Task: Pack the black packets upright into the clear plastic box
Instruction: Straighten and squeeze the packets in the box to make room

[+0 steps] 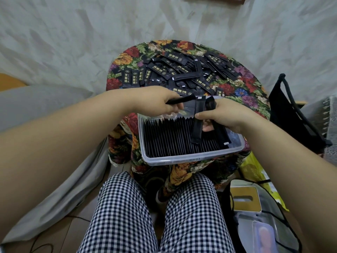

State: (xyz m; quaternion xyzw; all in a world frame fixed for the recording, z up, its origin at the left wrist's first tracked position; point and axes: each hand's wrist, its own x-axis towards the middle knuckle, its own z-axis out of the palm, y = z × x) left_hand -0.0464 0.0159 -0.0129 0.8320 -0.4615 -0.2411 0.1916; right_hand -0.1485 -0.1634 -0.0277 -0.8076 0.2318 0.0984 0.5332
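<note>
The left hand (160,101) pinches one slim black foil packet (179,100). The right hand (224,115) grips several more packets (197,125) above the clear rectangular plastic box (182,158) on the floral-clothed bench (246,92). Best slip each in vertically at the right-end gap, snug against the upright row (173,136).

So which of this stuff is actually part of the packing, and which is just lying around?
Part of the job: clear plastic box; upright packets in it; loose packets on the table; left hand pinching one packet; right hand holding two packets.
Lying about: floral tablecloth, black bag, yellow bag, grey cloth.
</note>
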